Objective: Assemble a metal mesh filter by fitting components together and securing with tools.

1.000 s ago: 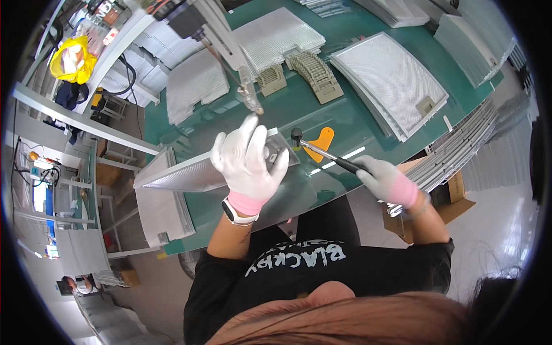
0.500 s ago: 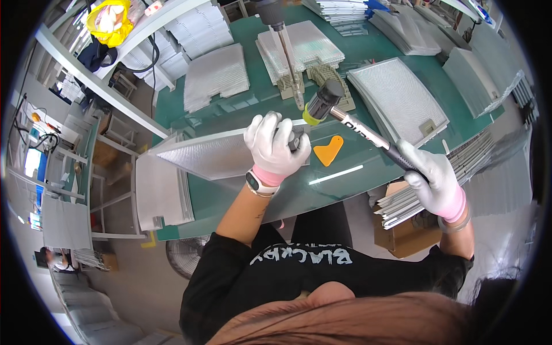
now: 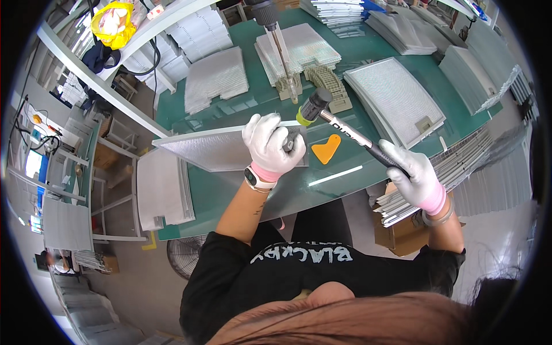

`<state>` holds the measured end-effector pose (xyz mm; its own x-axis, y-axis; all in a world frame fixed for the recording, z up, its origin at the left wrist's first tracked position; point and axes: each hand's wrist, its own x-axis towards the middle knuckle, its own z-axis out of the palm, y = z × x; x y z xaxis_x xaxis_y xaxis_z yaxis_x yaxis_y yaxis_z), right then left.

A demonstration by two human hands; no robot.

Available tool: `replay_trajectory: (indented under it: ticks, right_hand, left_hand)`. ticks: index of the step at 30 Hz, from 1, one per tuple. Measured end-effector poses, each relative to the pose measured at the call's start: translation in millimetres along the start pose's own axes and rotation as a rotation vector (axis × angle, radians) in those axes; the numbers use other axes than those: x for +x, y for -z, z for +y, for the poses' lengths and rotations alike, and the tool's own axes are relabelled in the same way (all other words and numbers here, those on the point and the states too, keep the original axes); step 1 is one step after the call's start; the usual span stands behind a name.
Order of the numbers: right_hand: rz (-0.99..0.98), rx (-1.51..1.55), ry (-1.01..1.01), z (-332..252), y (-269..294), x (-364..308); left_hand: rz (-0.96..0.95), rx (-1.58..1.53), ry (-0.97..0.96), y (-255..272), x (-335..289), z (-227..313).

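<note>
My right hand (image 3: pixel 415 178), in a white glove with a pink cuff, grips the black handle of a mallet (image 3: pixel 348 132). Its dark head has a yellow-green face, held just right of my left hand (image 3: pixel 272 144). That hand, gloved alike, is closed round the right end of a silvery mesh panel (image 3: pixel 215 148) standing on its long edge. A dark grey piece (image 3: pixel 291 143) shows by its thumb; how it sits against the panel is hidden. An orange scraper (image 3: pixel 326 149) lies flat on the table to the right of my left hand.
On the green table (image 3: pixel 270 198), mesh-panel stacks (image 3: pixel 397 98) lie at the back and right. A hanging power screwdriver (image 3: pixel 279 46) points down near two beige blocks (image 3: pixel 328 86). More panels (image 3: pixel 164 190) sit at the left edge. A cardboard box (image 3: pixel 408 233) stands below right.
My right hand and the mallet have shifted left, bringing the mallet head nearer my left hand. The panel's far left end has swung slightly away from me. My left hand keeps its grip.
</note>
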<state>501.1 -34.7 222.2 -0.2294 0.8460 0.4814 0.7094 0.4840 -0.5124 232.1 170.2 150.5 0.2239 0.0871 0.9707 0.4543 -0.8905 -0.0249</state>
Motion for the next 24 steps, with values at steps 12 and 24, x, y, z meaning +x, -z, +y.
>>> replay_trajectory:
  ticks: [12,24]
  right_hand:
    - [0.011,-0.091,0.048,3,28,26]
    - [0.026,-0.125,-0.282,72,-88,-6]
  left_hand:
    - [-0.271,-0.258,0.227,-11,-68,-16]
    - [-0.726,0.356,0.396,-89,-117,-200]
